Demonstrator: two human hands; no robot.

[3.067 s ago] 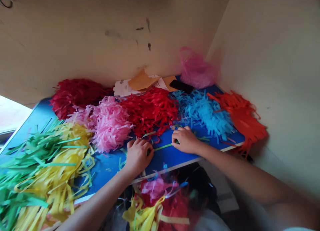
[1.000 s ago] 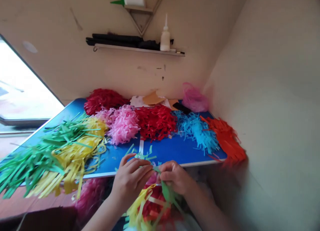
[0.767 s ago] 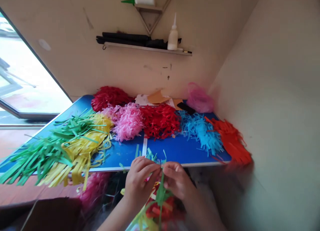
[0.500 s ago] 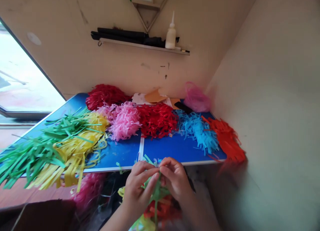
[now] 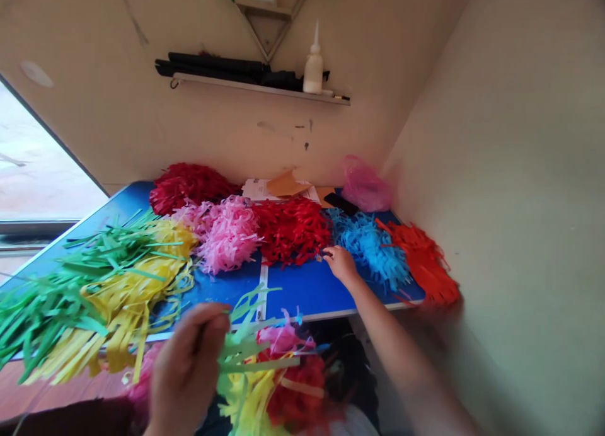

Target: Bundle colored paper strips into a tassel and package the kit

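My left hand (image 5: 191,360) is closed at the lower left of centre, its fingers pinching the end of a light green paper fringe (image 5: 246,344). Below and right of that fringe hang yellow, pink and red strips (image 5: 295,392), over the lap. My right hand (image 5: 339,263) reaches over the blue table (image 5: 302,291), thumb and fingers pinched together at a small object by the front of the red fringe pile (image 5: 295,231). What that small object is cannot be made out. The blue fringe pile (image 5: 371,244) lies just right of the hand.
Green (image 5: 61,291), yellow (image 5: 161,266), pink (image 5: 231,234), dark red (image 5: 189,187) and orange (image 5: 428,263) fringes lie along the table. Behind are papers, a black phone (image 5: 341,203) and a pink bag (image 5: 366,187). A wall shelf (image 5: 255,88) holds a glue bottle (image 5: 314,70).
My hands have parted. The right one moved forward and right onto the table by the red pile; the left one moved left and nearer, drawing the light green fringe sideways. The view shifted slightly.
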